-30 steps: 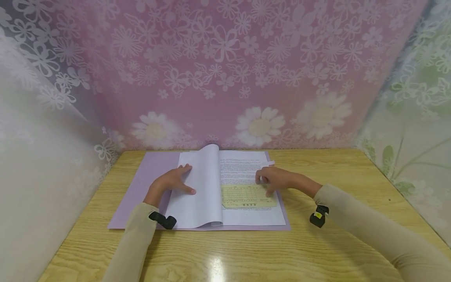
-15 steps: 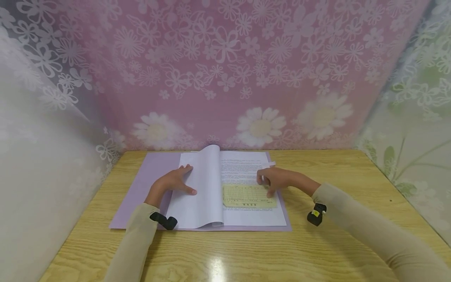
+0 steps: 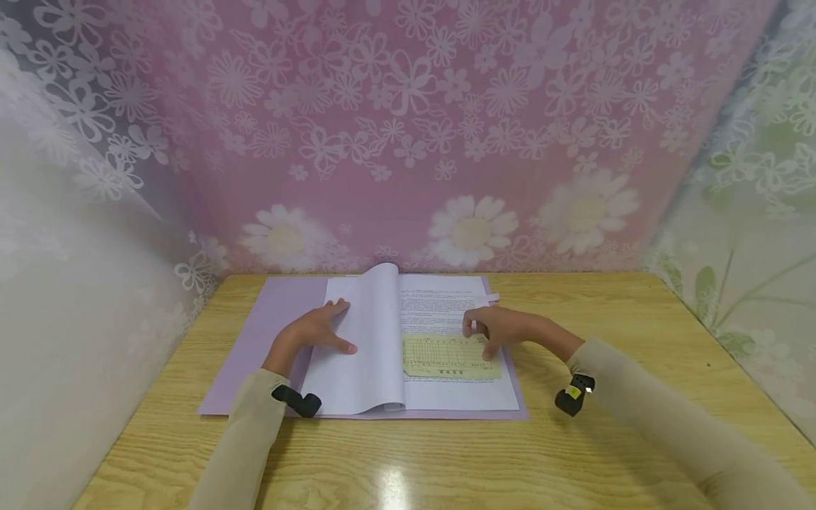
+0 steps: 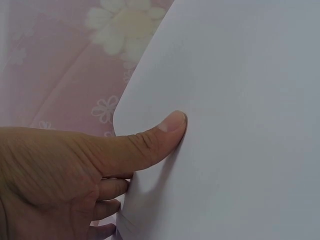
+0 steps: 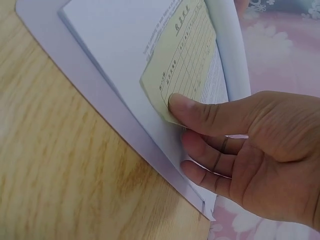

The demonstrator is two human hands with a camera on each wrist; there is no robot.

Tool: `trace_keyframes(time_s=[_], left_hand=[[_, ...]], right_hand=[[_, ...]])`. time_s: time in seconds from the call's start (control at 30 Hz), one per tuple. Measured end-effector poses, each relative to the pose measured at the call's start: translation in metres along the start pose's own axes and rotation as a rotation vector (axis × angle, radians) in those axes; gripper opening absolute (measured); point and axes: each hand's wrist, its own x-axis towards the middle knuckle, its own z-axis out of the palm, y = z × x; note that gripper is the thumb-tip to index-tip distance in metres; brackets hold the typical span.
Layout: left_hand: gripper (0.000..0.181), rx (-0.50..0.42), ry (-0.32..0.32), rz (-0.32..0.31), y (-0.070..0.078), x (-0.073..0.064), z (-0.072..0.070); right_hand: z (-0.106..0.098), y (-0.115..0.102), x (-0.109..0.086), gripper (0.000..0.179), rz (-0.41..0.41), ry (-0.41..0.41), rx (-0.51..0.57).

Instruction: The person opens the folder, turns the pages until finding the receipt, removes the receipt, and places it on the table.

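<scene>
A lilac folder point(image 3: 255, 340) lies open on the table with a stack of white printed pages point(image 3: 440, 283) in it. Turned-over pages point(image 3: 376, 340) bow up along the middle. My left hand point(image 3: 312, 329) rests on them, thumb and fingers spread; the thumb presses the white paper point(image 4: 240, 125) in the left wrist view. On the right-hand page lies a yellow printed slip point(image 3: 446, 358) with a ruled grid. My right hand point(image 3: 500, 327) pinches its corner, the thumb on top of the slip point(image 5: 185, 65) in the right wrist view. The index fingertip is partly hidden there.
A small white tab point(image 3: 494, 298) sticks out past the folder's right edge. The wooden table point(image 3: 484, 460) extends around the folder. Flowered cloth point(image 3: 408, 177) hangs behind the table, with pale cloth at both sides. A black wrist camera point(image 3: 570, 398) hangs under the right sleeve.
My right hand has shifted very slightly at the slip's right end. The left hand, the pages and the folder stay in place.
</scene>
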Motion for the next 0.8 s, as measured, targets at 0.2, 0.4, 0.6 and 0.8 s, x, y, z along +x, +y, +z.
trace_keyframes(time_s=[0.2,0.4,0.6,0.8], left_hand=[[0.111,-0.003,0.004,-0.005,0.002,-0.001,0.000],[0.110,-0.007,0.004,-0.012,0.004,-0.002,-0.001],[0.111,-0.006,0.003,-0.019,0.004,-0.003,0.000],[0.111,-0.009,0.006,-0.024,0.003,-0.001,0.000]], right_hand=[[0.004,0.005,-0.002,0.045,-0.012,0.024,0.029],[0.004,0.006,-0.005,0.024,-0.033,0.067,0.051],[-0.002,0.005,-0.014,0.015,-0.063,0.119,0.053],[-0.010,0.004,-0.025,0.018,-0.036,0.151,0.240]])
